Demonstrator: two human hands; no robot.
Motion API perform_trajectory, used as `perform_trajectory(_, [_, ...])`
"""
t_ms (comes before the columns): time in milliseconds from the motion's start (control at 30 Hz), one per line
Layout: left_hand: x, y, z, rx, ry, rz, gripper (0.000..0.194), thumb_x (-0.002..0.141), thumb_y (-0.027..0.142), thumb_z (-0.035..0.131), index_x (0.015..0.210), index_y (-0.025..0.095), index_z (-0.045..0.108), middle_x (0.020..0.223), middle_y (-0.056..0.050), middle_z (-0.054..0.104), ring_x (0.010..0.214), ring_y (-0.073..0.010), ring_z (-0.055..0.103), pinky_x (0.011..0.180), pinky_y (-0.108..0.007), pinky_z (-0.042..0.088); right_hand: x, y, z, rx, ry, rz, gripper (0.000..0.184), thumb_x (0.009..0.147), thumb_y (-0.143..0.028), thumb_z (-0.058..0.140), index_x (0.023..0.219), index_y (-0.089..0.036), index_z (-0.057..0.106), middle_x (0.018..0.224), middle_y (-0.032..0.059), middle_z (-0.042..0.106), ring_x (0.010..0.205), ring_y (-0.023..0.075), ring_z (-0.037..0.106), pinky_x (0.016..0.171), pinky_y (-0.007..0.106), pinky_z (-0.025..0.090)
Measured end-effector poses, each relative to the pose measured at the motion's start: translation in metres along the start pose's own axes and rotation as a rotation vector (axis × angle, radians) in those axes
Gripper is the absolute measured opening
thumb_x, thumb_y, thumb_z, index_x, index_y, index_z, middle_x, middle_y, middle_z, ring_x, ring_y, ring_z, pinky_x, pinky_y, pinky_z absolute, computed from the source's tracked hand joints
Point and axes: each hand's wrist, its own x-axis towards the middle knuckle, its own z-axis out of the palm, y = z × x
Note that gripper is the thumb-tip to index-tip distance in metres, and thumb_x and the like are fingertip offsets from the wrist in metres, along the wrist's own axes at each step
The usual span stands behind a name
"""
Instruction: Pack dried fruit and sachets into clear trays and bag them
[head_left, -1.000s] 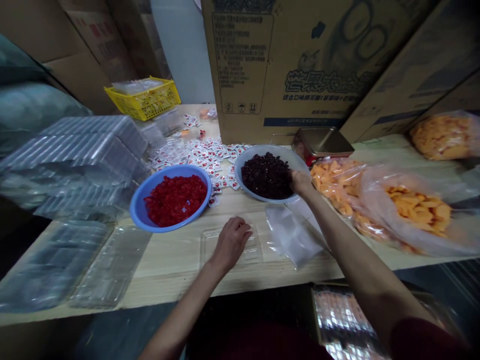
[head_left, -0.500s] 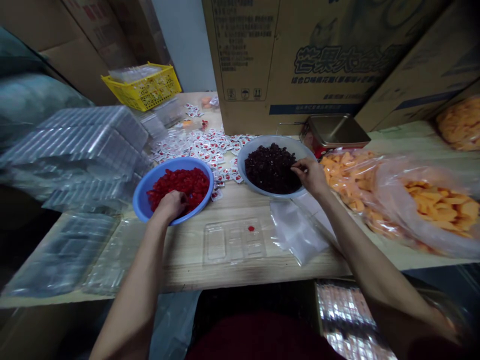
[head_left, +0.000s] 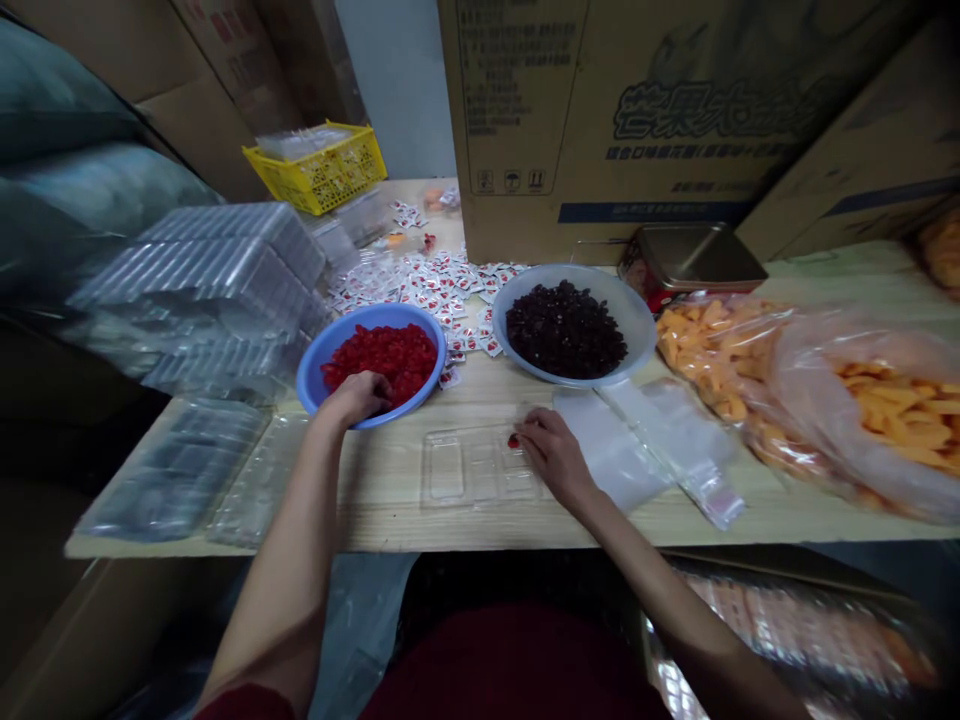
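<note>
My left hand [head_left: 362,397] is inside the blue bowl [head_left: 306,375], its curled fingers in among the red dried fruit pieces [head_left: 394,355]. What those fingers grip is hidden. Over the right part of a clear plastic compartment tray [head_left: 448,470] is my right hand [head_left: 551,450], with thumb and fingers pinched together. Anything in that pinch is too small to make out. One red piece [head_left: 514,440] lies in the tray right at the fingertips. Behind the right hand stands a pale bowl [head_left: 637,335] of dark raisin-like dried fruit [head_left: 566,330].
Stacked clear trays [head_left: 225,260] and a yellow basket [head_left: 322,175] stand at left. Small white-and-red packets [head_left: 442,285] lie scattered behind the bowls. Plastic bags [head_left: 637,440] and bagged orange slices [head_left: 892,410] are at right. A large cardboard box [head_left: 540,120] rises behind.
My right hand has moved from the dark dried fruit bowl down and left to the tray. My left hand stays in the blue bowl. The whole view has shifted slightly.
</note>
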Motion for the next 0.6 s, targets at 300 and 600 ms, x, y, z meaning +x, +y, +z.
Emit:
perform_trajectory(300, [-0.001,-0.005,0.010,-0.113,0.360,0.065,0.028,0.079,0.027,0.050,0.095,0.020,0.071,0.102,-0.008,0.075,0.097,-0.0243,0.068,0.089,-0.031,0.049,0.054,0.045,-0.102,-0.263,0.264,0.153,0.023,0.096,-0.025,0.051,0.106,-0.017,0.070,0.103,0.0092,0.070,0.098,0.0225,0.062,0.090,0.036,0.049])
perform_trajectory(600, [-0.014,-0.002,0.006,-0.222,0.622,-0.012,0.035,0.092,0.045,0.046,0.089,0.018,0.068,0.081,-0.006,0.069,0.076,-0.0203,0.064,0.085,-0.032,0.049,0.138,0.087,-0.092,-0.635,-0.468,0.544,0.021,0.074,-0.011,0.072,0.094,-0.016,0.074,0.100,0.0131,0.074,0.098,0.0251,0.069,0.082,0.029,0.051])
